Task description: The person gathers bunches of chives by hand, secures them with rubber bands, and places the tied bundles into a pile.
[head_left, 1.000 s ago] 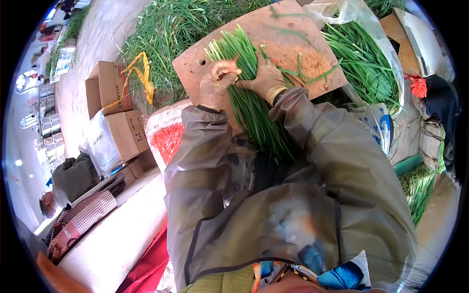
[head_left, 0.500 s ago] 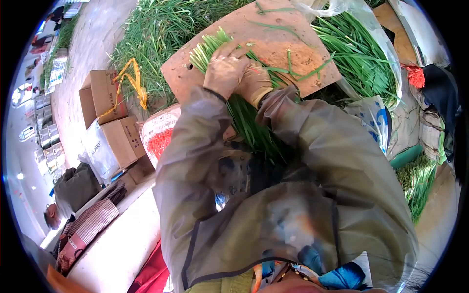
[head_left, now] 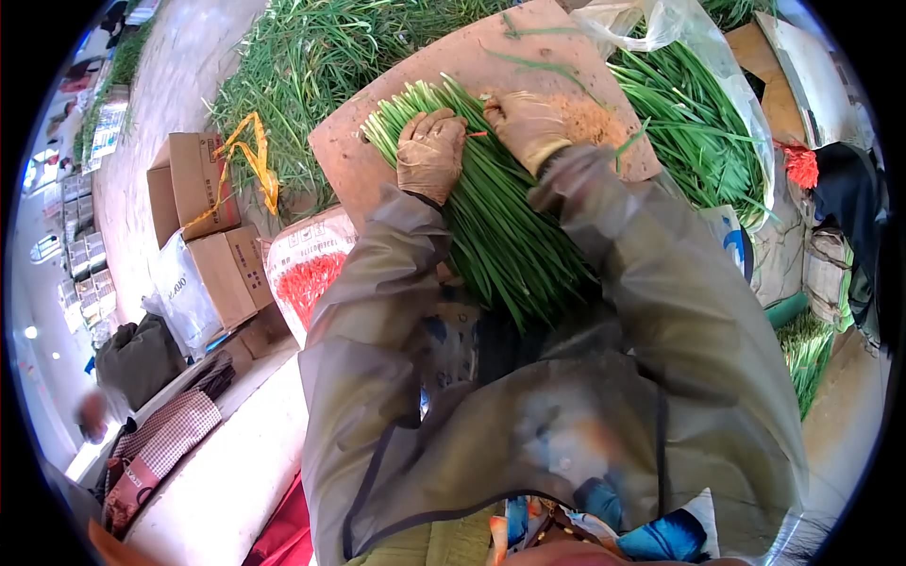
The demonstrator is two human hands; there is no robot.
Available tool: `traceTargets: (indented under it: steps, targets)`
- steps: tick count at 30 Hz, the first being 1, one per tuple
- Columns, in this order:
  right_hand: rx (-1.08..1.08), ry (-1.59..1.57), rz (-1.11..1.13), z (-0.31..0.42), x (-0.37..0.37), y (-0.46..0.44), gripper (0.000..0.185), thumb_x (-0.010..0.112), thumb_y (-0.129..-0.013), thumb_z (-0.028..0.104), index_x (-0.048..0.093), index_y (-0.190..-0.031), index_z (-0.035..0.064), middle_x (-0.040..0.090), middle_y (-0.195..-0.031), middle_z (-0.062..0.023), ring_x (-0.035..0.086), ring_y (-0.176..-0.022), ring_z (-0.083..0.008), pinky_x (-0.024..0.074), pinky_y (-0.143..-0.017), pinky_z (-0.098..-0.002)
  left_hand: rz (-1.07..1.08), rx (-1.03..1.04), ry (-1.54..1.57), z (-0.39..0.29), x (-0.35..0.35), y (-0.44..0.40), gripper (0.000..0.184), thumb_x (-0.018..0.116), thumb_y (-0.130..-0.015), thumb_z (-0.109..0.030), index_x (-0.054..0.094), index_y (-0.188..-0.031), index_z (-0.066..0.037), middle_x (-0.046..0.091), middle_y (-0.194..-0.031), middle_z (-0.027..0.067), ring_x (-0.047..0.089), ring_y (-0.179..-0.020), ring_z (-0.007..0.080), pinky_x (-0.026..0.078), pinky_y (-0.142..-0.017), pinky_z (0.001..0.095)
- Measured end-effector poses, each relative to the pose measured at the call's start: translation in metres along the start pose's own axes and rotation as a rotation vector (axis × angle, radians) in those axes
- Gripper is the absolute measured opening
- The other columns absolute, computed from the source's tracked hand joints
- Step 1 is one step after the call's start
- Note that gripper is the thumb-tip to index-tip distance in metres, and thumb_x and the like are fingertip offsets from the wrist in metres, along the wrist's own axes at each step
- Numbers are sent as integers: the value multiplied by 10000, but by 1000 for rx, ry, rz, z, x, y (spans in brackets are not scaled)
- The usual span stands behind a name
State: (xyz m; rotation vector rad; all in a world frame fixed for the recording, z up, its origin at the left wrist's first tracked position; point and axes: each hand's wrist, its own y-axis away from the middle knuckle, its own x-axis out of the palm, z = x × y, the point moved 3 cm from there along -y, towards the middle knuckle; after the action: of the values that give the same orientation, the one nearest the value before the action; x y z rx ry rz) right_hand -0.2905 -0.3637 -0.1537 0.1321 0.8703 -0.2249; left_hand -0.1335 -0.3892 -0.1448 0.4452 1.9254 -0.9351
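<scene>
A thick bunch of green chives point(head_left: 514, 231) lies across the board, its pale cut ends at the upper left and its leaves hanging toward my lap. On its left side, my gloved left hand point(head_left: 430, 156) presses down with curled fingers gripping the bunch. My gloved right hand point(head_left: 528, 127) is at the bunch's upper right edge, fingers pinched together; what is in the pinch is too small to tell. A short red tie point(head_left: 477, 134) shows across the stalks between both hands.
The brown board point(head_left: 354, 113) carries loose leaves and crumbs of soil. Loose greens point(head_left: 293, 66) are heaped behind it. More chives point(head_left: 694, 123) lie in a clear plastic bag at right. Red ties point(head_left: 310, 281) rest on a sack at left, near cardboard boxes point(head_left: 231, 278).
My hands, close together over the bunch before, are now apart. My right hand has moved right and up, and the bunch lies spread wider, with the red tie showing.
</scene>
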Motion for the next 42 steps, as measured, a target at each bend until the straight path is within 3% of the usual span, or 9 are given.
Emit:
traceTargets:
  steps: [6, 21, 24, 26, 29, 31, 34, 36, 42]
  targets:
    - [93, 289, 212, -1, 25, -16, 274, 603, -793, 296, 616, -954, 75, 619, -1004, -143, 588, -932, -327, 458, -800, -420, -2, 4, 1, 3, 1, 2, 113, 552, -828, -155, 613, -910, -106, 648, -937, 48, 587, -992, 207, 410, -925, 395]
    - [-148, -45, 298, -2, 28, 7, 222, 564, -821, 201, 661, -999, 108, 635, -916, -187, 597, -882, -355, 464, -797, -386, 109, 59, -74, -4, 2, -10, 78, 551, -777, -148, 591, -806, -88, 656, -909, 86, 551, -1055, 227, 401, -930, 387]
    - [166, -246, 238, -25, 24, -25, 209, 548, -823, 204, 672, -974, 127, 647, -907, -155, 602, -877, -332, 463, -825, -379, 142, 31, -130, -7, 4, -10, 85, 579, -797, -149, 615, -851, -95, 649, -946, 102, 579, -993, 260, 411, -920, 410]
    - [-412, 275, -78, -26, 29, -41, 200, 541, -822, 194, 672, -957, 125, 652, -907, -146, 613, -841, -325, 480, -805, -384, 126, 42, -100, -6, 2, -9, 89, 587, -797, -153, 616, -857, -94, 647, -954, 106, 581, -986, 268, 412, -917, 411]
    - [-191, 486, 143, -45, 6, -74, 196, 539, -831, 216, 670, -951, 132, 649, -893, -147, 624, -803, -326, 501, -748, -397, 99, 41, -80, -6, -2, -10, 100, 594, -803, -162, 621, -872, -94, 643, -976, 112, 582, -978, 283, 414, -913, 412]
    - [-57, 25, 38, -85, -42, -90, 187, 538, -831, 227, 669, -936, 144, 646, -858, -139, 629, -787, -328, 511, -700, -411, 92, 26, -86, -8, -2, -9, 105, 595, -810, -167, 625, -881, -96, 641, -990, 115, 582, -976, 289, 414, -913, 410]
    - [-128, 549, -216, -85, -74, -70, 210, 520, -845, 280, 672, -927, 159, 643, -835, -128, 629, -796, -318, 508, -698, -417, 72, 19, -79, -8, -2, -10, 80, 561, -790, -158, 584, -797, -82, 648, -917, 93, 572, -1008, 241, 400, -937, 401]
    - [-340, 250, -61, -63, -62, -30, 185, 574, -824, 240, 647, -969, 153, 622, -911, -146, 604, -810, -342, 495, -727, -429, 71, 27, -73, -7, -1, -11, 77, 566, -786, -156, 582, -797, -81, 647, -917, 93, 573, -1007, 243, 400, -937, 401]
    - [-116, 107, 109, -28, -10, 14, 259, 534, -810, 236, 638, -985, 75, 594, -992, -187, 575, -925, -346, 460, -806, -451, 47, 64, -78, -3, 3, -9, 82, 583, -775, -151, 593, -815, -81, 647, -912, 99, 576, -1000, 246, 409, -920, 401]
